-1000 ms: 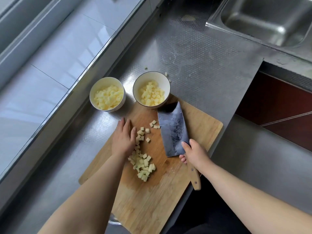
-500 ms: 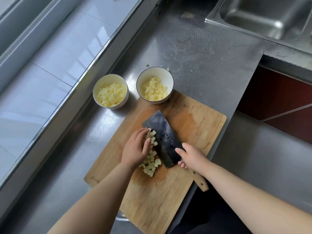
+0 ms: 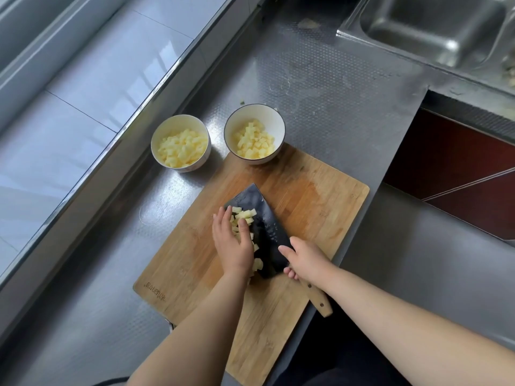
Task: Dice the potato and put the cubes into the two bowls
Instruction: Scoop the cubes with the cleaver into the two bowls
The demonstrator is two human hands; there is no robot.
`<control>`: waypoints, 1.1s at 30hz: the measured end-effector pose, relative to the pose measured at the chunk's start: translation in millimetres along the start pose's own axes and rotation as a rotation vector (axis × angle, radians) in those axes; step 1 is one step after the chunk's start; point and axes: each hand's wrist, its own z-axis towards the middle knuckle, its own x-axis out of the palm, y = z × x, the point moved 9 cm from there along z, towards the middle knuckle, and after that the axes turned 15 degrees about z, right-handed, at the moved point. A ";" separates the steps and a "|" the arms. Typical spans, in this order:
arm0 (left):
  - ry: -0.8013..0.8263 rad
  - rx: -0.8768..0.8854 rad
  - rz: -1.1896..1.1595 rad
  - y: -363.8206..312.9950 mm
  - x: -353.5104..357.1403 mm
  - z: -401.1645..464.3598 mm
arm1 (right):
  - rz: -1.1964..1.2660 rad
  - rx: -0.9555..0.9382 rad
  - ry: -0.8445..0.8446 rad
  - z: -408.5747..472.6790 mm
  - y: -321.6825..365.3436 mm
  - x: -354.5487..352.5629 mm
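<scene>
Head view. Wooden board (image 3: 306,207) lies at an angle on the steel counter (image 3: 320,87). Cleaver (image 3: 264,235) rests blade-flat on the board, dark face up, tip pointing away toward the bowls.

Right hand (image 3: 305,260) grips the cleaver where blade meets handle: fingers curled under, thumb laid along the blade's near corner. The wooden handle end sticks out behind the wrist, past the board's edge.

Left hand (image 3: 232,240) lies flat, fingers straight and together, pressed sideways against a heap of potato cubes (image 3: 245,218). The cubes sit on the blade's left part, between the palm and the steel. A few show at the fingertips, more along the thumb side, one larger piece near the wrist. Whether any cubes lie under the palm cannot be told.

Two white bowls stand beyond the board's far corner. Left bowl (image 3: 170,129) on the counter, holding cubes. Right bowl (image 3: 267,112) just beside it, dark-rimmed, also holding cubes; it touches or overlaps the board's far edge, exact contact unclear.

Sink (image 3: 418,26) at top right. Tiled ledge (image 3: 83,79) along the left.
</scene>
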 end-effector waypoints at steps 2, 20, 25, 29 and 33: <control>-0.016 -0.041 -0.032 -0.3 3.7 0.9 | 0.028 0.006 0.007 -2.0 -2.5 6.2; 0.005 -0.117 -0.236 -28.7 5.3 2.3 | 0.299 0.002 0.066 -5.4 -7.9 2.6; -0.098 -0.186 -0.359 -33.4 -16.9 5.7 | 0.325 -0.009 0.095 -9.2 -2.9 -11.9; -0.187 -0.203 -0.368 -29.5 -34.5 18.0 | 0.330 -0.027 0.104 -16.7 3.0 -20.2; -0.263 -0.217 -0.337 -24.1 -57.1 33.7 | 0.339 -0.086 0.114 -23.9 13.6 -27.5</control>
